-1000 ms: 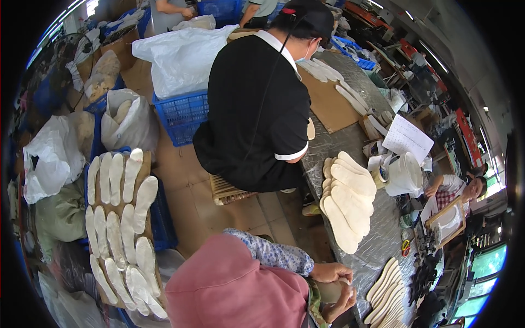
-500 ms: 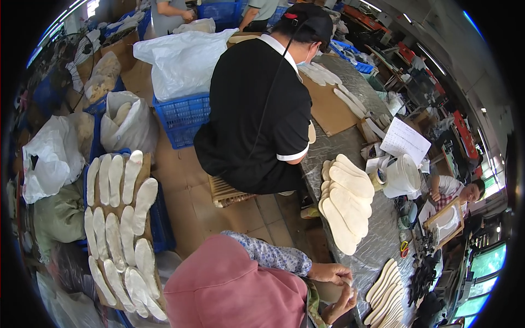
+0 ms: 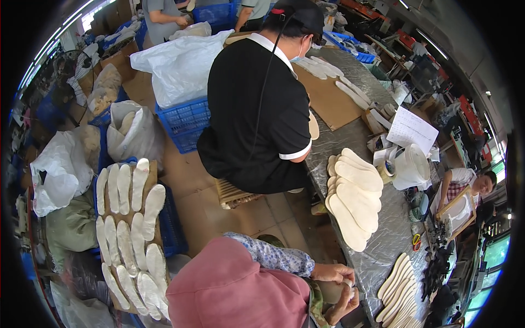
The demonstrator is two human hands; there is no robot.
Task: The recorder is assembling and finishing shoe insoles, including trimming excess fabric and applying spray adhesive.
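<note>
1. Hardly anything has moved in the last second: both hands sit in the same spot at the lower right of the frame, and the person in the black shirt [image 3: 257, 104] holds the same seated pose at upper centre
2. Left hand [image 3: 333, 271], coming out of a flowered sleeve, is curled down over the top of a tan piece [image 3: 327, 292], fingertips closed on its upper edge
3. Right hand [image 3: 345, 306] sits just beneath, cupped up against the same piece and touching it; whether it truly clamps, I cannot tell
4. So the tan piece lies between the two hands, just right of the pink hood [image 3: 235, 290] and at the near edge of the table [image 3: 394, 240]; most of it is hidden, so its long axis is not readable
5. Up and to the right of the hands, a fan of pale insoles [image 3: 353, 197] lies on the table, long axes running from upper left to lower right; the left hand is the nearer one to it
6. A second stack of insoles [image 3: 399, 290] lies to the right of both hands, nearer the right hand
7. Over at the left of the frame, well apart, rows of white insoles [image 3: 128, 229] lie on a board; a blue crate [image 3: 183, 123] stands above them, a white tub [image 3: 410, 167] at the right
</note>
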